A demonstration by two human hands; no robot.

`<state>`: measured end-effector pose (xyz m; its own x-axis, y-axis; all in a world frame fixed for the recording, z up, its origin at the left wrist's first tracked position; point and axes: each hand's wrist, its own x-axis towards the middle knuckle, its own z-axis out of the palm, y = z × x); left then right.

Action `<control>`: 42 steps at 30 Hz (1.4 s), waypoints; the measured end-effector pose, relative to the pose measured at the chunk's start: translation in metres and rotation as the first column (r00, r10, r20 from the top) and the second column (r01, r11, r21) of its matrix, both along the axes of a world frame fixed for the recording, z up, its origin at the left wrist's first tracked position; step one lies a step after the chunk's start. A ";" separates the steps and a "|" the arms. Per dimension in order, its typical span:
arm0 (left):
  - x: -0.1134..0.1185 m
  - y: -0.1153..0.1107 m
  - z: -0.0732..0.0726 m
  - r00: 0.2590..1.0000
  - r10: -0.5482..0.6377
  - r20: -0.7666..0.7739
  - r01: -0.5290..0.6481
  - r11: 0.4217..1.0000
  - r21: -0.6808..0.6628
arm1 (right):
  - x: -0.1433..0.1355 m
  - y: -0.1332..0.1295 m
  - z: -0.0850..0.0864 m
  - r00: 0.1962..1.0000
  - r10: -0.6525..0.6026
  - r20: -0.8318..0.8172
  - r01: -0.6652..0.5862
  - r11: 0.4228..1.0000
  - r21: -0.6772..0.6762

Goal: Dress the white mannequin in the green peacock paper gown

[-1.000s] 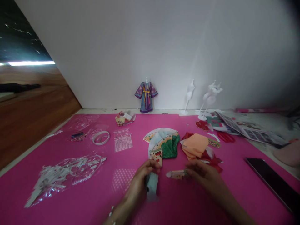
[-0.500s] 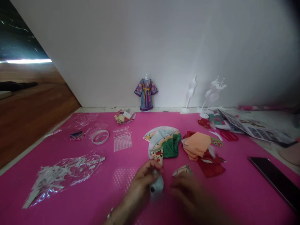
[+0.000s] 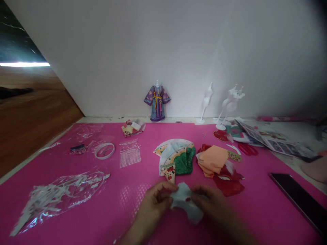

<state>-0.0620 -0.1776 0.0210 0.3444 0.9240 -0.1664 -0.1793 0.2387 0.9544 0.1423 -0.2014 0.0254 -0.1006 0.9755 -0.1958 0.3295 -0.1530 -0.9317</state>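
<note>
Low in the middle of the view, both hands pinch a small, pale bluish-white piece of fabric (image 3: 184, 198) with a dark spot on it. My left hand (image 3: 157, 200) grips its left edge, thumb and fingers pressed together. At the opposite side my right hand (image 3: 208, 200) pinches it near the spot, and its lower end hangs free. Just beyond the left fingers lies a floral cream scrap (image 3: 169, 170). It touches a white and green patterned cloth piece (image 3: 189, 161). A pile of orange cloth (image 3: 213, 158) and red pieces lies past the right hand.
On the pink mat stand or lie a bag of white strips (image 3: 58, 194), a tape roll (image 3: 104, 150), a sheet of small beads (image 3: 130, 157) and a phone (image 3: 293, 195). Behind them are a dressed mini mannequin (image 3: 157, 103), white bare mannequins (image 3: 208, 98) and printed sheets (image 3: 278, 141).
My right hand has come in to the left and now grips the pale fabric, which is spread between both hands. Before, only my left hand held it. The view has shifted slightly.
</note>
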 end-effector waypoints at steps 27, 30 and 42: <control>-0.023 0.028 0.012 0.863 0.475 0.174 -0.489 0.871 0.047 | -0.002 0.083 0.041 0.985 0.010 0.171 -0.082 0.905 0.418; -0.030 0.034 0.023 0.744 0.559 0.365 -0.537 0.826 -0.172 | -0.002 0.083 0.049 0.999 0.001 -0.038 0.012 0.941 0.338; -0.025 0.025 0.022 0.806 0.426 0.410 -0.340 0.901 -0.268 | -0.013 0.078 0.046 0.973 -0.230 0.010 0.193 0.840 0.507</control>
